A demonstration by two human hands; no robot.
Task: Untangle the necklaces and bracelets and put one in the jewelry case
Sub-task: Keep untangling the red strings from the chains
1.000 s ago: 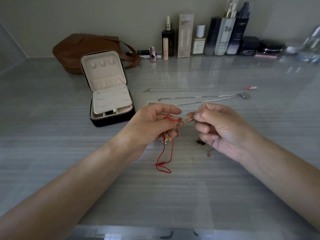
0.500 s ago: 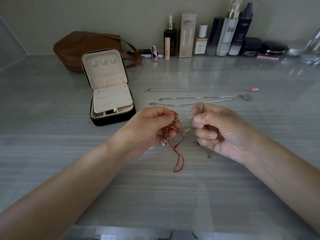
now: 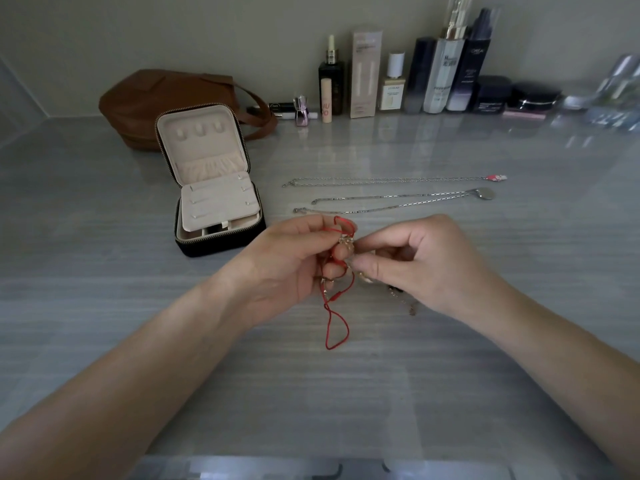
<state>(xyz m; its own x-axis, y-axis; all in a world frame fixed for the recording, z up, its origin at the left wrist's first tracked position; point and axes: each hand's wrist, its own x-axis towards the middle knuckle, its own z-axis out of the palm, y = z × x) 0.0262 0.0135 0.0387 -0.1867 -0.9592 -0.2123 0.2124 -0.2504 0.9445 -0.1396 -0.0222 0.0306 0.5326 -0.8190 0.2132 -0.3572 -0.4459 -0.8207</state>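
- The left hand [image 3: 294, 268] has its grip closed on a red cord bracelet [image 3: 334, 323], pinching it near small gold charms; the cord's loop hangs down toward the near edge of the bench [image 3: 450, 375].
- The right hand [image 3: 422, 261] pinches the same tangle at the charms, fingertips meeting the left hand's.
- A thin dark chain [image 3: 403, 299] trails beneath the right hand.
- Three silver necklaces [image 3: 381, 195] lie stretched out, apart, toward the far edge.
- The jewelry case [image 3: 214, 199] stands open, left of the necklaces.
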